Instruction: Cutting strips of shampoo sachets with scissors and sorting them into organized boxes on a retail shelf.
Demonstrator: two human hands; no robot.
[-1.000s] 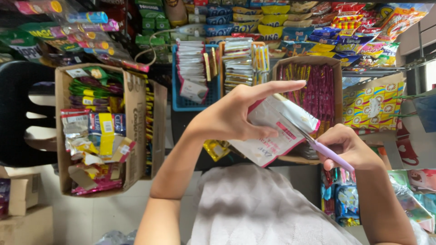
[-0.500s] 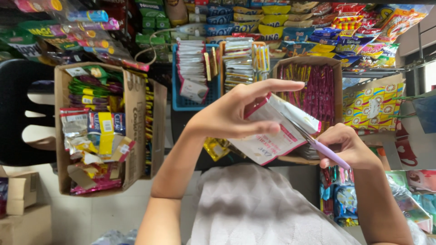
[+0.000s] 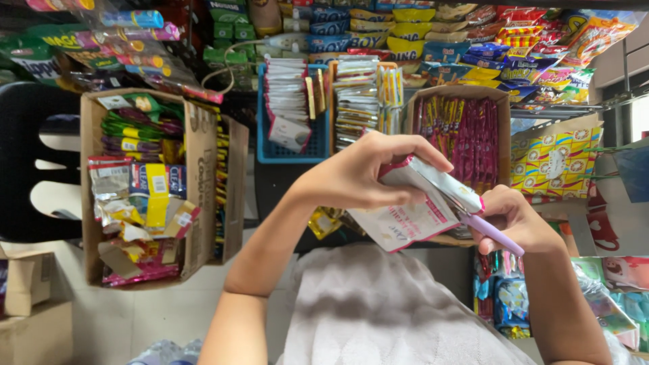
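We see left hand [image 3: 358, 177] now curled tighter on sachet strip [image 3: 412, 209] at frame centre; index finger, straight before, folded down; right hand [image 3: 514, 220] at 3 o'clock grips purple scissors [image 3: 490, 233], blades at strip edge

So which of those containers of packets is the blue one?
The plastic basket in the middle, holding white sachets. The containers either side, the left box and right box, are brown cardboard.

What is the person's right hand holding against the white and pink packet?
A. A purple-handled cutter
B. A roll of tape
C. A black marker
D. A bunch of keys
A: the right hand grips a purple-handled cutter with its tip at the edge of the white and pink packet, which the left hand holds.
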